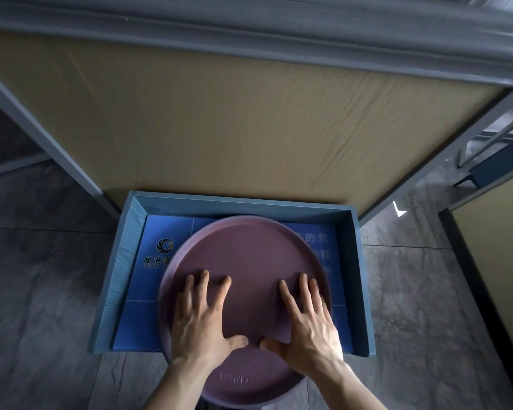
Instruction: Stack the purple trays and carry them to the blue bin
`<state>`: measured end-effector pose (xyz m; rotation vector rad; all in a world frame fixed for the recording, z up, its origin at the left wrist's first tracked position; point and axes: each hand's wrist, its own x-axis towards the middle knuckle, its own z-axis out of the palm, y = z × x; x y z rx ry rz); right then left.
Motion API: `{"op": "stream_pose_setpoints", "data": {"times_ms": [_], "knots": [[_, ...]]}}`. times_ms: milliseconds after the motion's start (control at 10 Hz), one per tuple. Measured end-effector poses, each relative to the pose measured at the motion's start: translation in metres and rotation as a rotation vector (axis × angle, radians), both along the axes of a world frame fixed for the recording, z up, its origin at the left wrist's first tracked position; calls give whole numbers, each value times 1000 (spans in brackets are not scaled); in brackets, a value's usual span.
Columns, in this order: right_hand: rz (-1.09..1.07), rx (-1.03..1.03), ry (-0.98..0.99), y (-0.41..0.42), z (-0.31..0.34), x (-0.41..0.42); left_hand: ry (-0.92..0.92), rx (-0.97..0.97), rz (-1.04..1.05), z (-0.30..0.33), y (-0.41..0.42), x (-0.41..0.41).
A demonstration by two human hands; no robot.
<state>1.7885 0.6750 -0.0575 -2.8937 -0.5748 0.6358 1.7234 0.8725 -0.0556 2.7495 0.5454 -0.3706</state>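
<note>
A round purple tray (246,255) lies in the blue bin (354,261) on the floor, its near part sticking out over the bin's open front side. Whether more trays lie stacked under it I cannot tell. My left hand (200,318) and my right hand (307,321) rest flat on the tray's inner surface, fingers spread, thumbs nearly touching in the middle. Neither hand grips anything.
The bin stands against a tan wooden panel (234,119) framed by grey metal legs (51,137). Dark grey floor tiles (42,291) lie on both sides. Another wooden panel and metal frame (492,232) stand at the right.
</note>
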Motion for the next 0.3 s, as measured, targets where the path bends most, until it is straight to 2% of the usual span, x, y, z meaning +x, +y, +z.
{"op": "stream_pose_setpoints", "data": {"times_ms": [100, 300], "knots": [[15, -40, 37, 2, 7, 3, 62, 18, -34, 9, -3, 5], [-92, -19, 88, 4, 40, 11, 105, 50, -86, 46, 1, 11]]}}
